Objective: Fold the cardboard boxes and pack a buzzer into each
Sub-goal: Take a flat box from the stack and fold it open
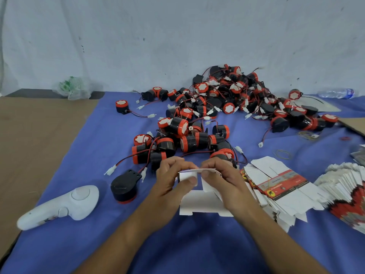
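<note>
Both my hands hold one white cardboard box in front of me, above the blue cloth. My left hand pinches its upper left flap, thumb on the near face. My right hand grips the upper right flap. The box's lower flap hangs open toward me. A heap of black-and-red buzzers with red-black wires and white plugs spreads behind the hands. One black buzzer stands apart at the left. Flat printed box blanks lie stacked to the right.
A white hand controller lies at the near left on the cloth. Brown cardboard covers the surface further left. A fanned stack of more flat blanks, rubber bands, a plastic bottle and a crumpled bag sit around.
</note>
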Demonstrator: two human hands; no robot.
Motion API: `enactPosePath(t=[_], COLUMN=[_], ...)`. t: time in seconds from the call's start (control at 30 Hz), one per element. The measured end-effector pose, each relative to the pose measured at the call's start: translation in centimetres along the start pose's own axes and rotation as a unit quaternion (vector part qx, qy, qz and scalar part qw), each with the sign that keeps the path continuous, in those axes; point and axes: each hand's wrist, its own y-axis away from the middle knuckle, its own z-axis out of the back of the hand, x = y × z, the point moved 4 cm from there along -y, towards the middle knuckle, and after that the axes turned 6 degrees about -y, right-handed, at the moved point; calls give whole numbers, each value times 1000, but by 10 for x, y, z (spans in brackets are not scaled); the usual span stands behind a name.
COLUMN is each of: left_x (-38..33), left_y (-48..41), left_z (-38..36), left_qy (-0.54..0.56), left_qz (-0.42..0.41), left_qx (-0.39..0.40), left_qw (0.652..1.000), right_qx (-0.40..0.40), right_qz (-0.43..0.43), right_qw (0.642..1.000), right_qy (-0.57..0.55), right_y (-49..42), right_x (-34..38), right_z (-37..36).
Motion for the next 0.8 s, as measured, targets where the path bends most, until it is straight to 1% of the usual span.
enactPosePath(t=[0.1, 0.17, 0.27, 0.33, 0.4, 0.43, 0.47, 0.53, 0.57, 0.63, 0.7, 0.8], left_x=[3, 2, -3, -10, -16, -15, -15, -15, -15, -10, -4, 4], left_y=[5, 2, -8, -5, 4, 10, 10, 8, 6, 3, 1, -2], left_z=[-5, -4, -2, -2, -7, -8, -7, -2, -1, 3, 8, 9], left_qy=[91, 92, 101, 102, 35, 4, -7, -8, 1, 29, 38, 45], left_qz=[28, 22, 12, -25, -92, -120, -133, -116, -97, -56, -23, 2], left_qx=[10, -24, -93, -95, -67, -67, -87, -143, -156, -157, -157, -140], left_qw=[995, 995, 990, 990, 993, 990, 987, 983, 983, 986, 987, 989], right_qx=[25, 33, 4, -18, -22, -19, -18, -14, -8, 9, 29, 48], right_qz=[14, 9, -16, -36, -41, -47, -55, -64, -65, -70, -88, -109], right_qw=[999, 998, 990, 980, 974, 972, 969, 968, 970, 972, 963, 964], right_qy=[-24, -61, -137, -197, -220, -230, -239, -243, -235, -225, -253, -236], right_y=[2, 3, 0, 0, 1, 3, 4, 6, 7, 6, 5, 4], right_x=[0, 0, -1, -2, -4, -6, -7, -10, -11, -11, -14, -14], right_z=[-6, -8, -10, -12, -16, -19, -22, -27, -29, -30, -29, -30])
